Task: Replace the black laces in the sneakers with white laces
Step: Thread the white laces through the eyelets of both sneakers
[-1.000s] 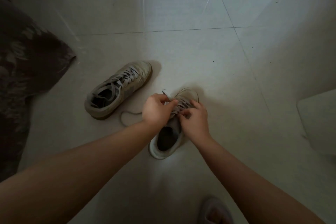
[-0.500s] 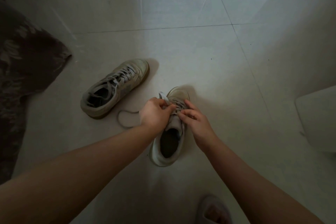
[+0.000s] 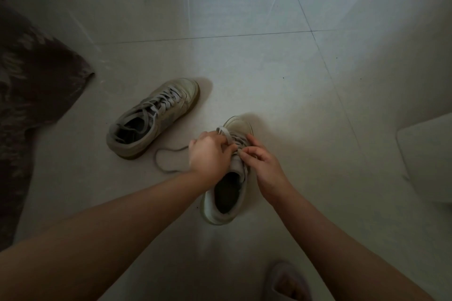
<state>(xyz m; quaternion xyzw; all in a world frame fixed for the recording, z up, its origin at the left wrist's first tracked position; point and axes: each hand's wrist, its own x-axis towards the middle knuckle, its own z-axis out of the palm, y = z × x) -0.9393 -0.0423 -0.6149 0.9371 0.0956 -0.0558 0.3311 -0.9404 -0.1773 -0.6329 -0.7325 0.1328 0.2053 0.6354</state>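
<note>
Pale tiled floor fills the view, dim light, grout lines crossing up top. Dark patterned fabric along the left edge; a pale rounded object at the right edge, can't tell what it is. Far sneaker lies on the floor left of centre, long axis diagonal, toe up-right, heel opening down-left, fully laced with pale grey-looking laces, tan sole edge. Near sneaker sits at frame centre, just right of the other and apart from it, long axis near vertical in frame with a slight tilt, toe away from the person, heel toward them; light upper, white heel rim, dark inside, tongue pulled up. No brand or writing readable on either shoe. Left hand over the near sneaker's left side, fingers curled, gripping a flat pale lace whose end sticks up past the knuckles. Right hand on the right side, thumb and forefinger pinching lace at the eyelets, other fingers loosely bent. A loose loop of lace trails on the floor left of the left hand. Slippered foot at the bottom edge.
</note>
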